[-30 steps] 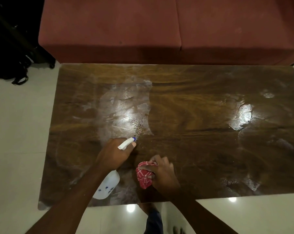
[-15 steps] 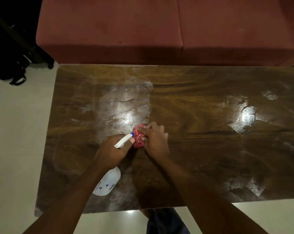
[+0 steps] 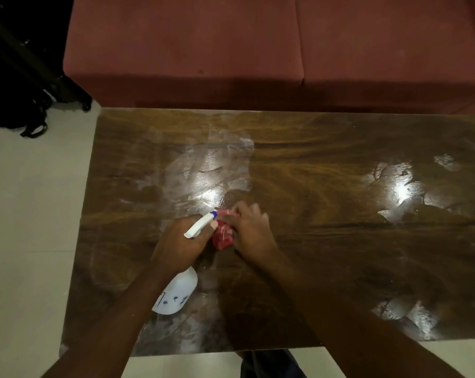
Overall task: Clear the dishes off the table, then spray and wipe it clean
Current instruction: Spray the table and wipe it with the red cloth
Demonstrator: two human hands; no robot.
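Clearly the sofa (image 3: 258, 50) takes up the far side, its red cushions running right along the back edge of the table (image 3: 367, 255), which is why I work from the near edge and reach forward. No dishes are left on the dark wood, so I judge the clearing done and the wiping under way; wet sheen and pale streaks lie left of centre and out to the right. My left hand (image 3: 180, 245) is wrapped round the neck of the spray bottle (image 3: 176, 291), kept tilted with its nozzle forward so I can spray again without putting it down. Just beside it my right hand (image 3: 248, 230) is bunched tight on the red cloth (image 3: 223, 237), pressing it to the wood at the edge of the wet patch, though blur hides the fingertips.
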